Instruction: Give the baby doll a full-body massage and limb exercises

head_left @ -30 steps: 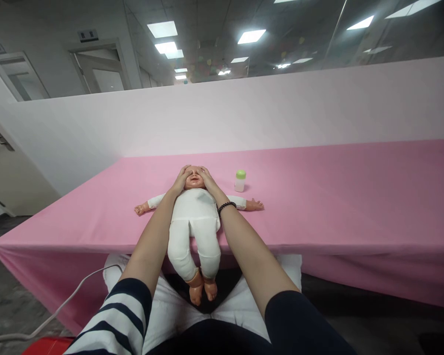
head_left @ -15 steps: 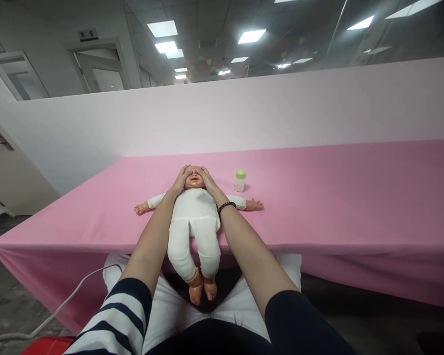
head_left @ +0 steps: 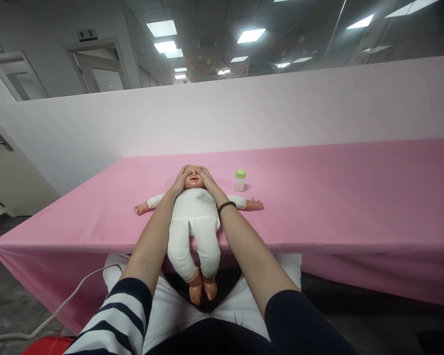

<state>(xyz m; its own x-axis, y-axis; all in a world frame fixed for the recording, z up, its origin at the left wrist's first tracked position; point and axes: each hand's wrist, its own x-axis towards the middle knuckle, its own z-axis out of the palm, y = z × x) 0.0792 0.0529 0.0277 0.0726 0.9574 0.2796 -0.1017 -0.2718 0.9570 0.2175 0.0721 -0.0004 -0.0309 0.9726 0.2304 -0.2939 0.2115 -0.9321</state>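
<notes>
On its back on the table lies a baby doll (head_left: 195,207) with a white cloth body, its arms stretched out to both sides and its feet over the front edge. My left hand (head_left: 180,180) cups the left side of the doll's head, fingers curved over the brow and eye. On the opposite side my right hand (head_left: 209,180) holds the head the same way, a dark bead bracelet at its wrist. Between the hands the doll's nose, mouth and chin show; its eyes are covered. A small bottle with a green cap (head_left: 240,180) stands upright to the right of the head.
A pink cloth (head_left: 340,197) covers the long table and hangs over its front. Behind it rises a white low wall (head_left: 244,116) with glass above. At the lower left, a pale cable (head_left: 64,303) runs past a red object (head_left: 48,346).
</notes>
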